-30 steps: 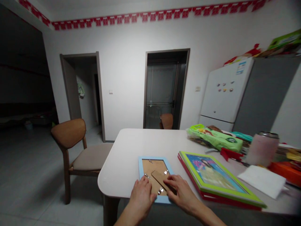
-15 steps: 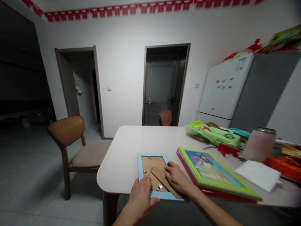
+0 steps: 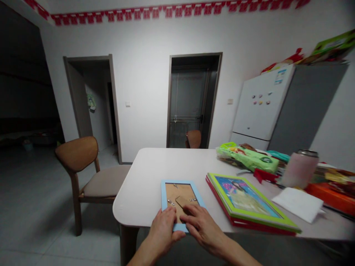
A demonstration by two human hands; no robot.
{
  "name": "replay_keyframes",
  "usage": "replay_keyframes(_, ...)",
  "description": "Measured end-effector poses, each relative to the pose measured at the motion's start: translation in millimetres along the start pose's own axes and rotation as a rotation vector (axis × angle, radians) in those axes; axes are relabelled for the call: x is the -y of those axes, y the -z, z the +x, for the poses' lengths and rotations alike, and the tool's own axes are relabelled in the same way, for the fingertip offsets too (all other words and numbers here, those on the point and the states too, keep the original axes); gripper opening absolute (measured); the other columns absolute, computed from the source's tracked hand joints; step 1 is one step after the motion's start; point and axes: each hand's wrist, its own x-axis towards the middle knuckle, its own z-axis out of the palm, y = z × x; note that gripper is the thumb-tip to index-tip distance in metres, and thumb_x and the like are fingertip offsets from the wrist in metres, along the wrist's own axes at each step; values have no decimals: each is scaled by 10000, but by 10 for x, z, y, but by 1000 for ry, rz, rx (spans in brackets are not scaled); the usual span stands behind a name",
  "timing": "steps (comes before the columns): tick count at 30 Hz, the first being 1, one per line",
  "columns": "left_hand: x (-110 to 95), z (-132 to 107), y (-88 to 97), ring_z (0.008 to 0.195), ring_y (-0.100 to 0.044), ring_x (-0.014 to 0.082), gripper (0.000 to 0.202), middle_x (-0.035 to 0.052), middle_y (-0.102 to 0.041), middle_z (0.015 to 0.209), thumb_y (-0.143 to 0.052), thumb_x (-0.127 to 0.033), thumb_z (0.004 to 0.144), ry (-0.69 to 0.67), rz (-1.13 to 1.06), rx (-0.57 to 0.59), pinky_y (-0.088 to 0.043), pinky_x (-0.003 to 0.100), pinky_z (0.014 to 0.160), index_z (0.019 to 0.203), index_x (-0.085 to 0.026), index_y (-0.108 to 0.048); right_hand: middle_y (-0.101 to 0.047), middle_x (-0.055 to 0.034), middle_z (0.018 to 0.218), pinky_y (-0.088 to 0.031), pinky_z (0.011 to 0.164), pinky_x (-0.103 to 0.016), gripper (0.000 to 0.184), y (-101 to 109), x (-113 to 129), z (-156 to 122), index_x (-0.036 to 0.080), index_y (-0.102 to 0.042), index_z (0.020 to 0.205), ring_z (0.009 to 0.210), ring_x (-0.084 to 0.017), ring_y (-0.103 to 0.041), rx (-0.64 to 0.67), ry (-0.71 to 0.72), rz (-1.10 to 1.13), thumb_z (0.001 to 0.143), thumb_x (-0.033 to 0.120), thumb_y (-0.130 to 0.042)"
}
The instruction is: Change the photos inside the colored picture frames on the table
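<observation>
The left fingers point(image 3: 169, 213) grasp the near left corner of a blue picture frame point(image 3: 164, 195), lying back up beneath them on the table point(image 3: 141, 192). The right fingers point(image 3: 195, 210) curl over its stand point(image 3: 181, 200); whether they pinch it, I cannot tell.

Has a bare left hand point(image 3: 163, 227) and a bare right hand point(image 3: 203, 227), each with slim fingers point(image 3: 191, 210) and a rounded back. Shows bare, slender forearms point(image 3: 237, 252) as well, smooth in outline and narrowing towards the wrists. Bears nails too small and blurred to make out.
</observation>
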Motion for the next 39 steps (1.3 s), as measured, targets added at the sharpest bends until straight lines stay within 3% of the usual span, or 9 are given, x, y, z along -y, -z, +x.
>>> replay_keyframes(8,26,-15,-13,1056,-428,204,590,72,-493,1152,-632,-349,655,-22,-13,-35,-273,326,948,1161,-161,-395,-510,-56,1068,-342,832,-349,264,93,68,-26,266,-595,936,989,-195,-421,19,44,46,803,284,-368)
replay_keyframes(13,4,-46,-2,1031,-434,191,470,49,-498,1132,-626,-323,661,-34,-17,-43,-274,328,936,1076,-189,-451,-552,-65,980,-346,788,-297,313,-70,17,312,221,-585,964,905,-172,-465,-8,-32,91,820,254,-309)
replay_keyframes(17,31,-63,-19,979,-457,185,379,30,-525,1068,-648,-326,643,-40,-14,-60,-302,313,906,962,-188,-498,-563,-58,910,-317,766,-277,267,-241,-10,613,197,-621,837,880,-168,-457,37,-91,4,767,183,-364)
replay_keyframes(20,68,-75,-34,982,-454,188,388,33,-523,1070,-669,-327,623,-52,-28,-68,-306,303,902,944,-187,-504,-565,-47,890,-295,747,-272,227,-277,-7,685,199,-623,760,889,-171,-440,92,-55,-38,748,184,-396)
replay_keyframes(27,51,-96,19,974,-465,201,402,38,-534,1056,-682,-302,608,-43,-76,-77,-329,315,892,953,-181,-513,-579,-37,917,-299,717,-270,175,-220,15,646,219,-608,774,867,-170,-457,136,39,-36,742,243,-438)
replay_keyframes(32,46,-133,-5,1032,-446,225,603,91,-519,1109,-702,-279,583,-19,-106,-46,-267,365,956,1110,-152,-438,-617,-50,899,-342,692,-222,246,-269,-194,838,190,-611,874,807,-134,-520,-3,-287,98,751,239,-404)
replay_keyframes(39,32,-195,-53,1132,-368,263,662,130,-457,1197,-691,-282,580,18,-119,8,-194,422,997,1162,-155,-403,-638,-56,688,-290,480,-226,274,-498,-533,1115,156,-624,698,560,-118,-504,-60,-596,89,719,373,-456)
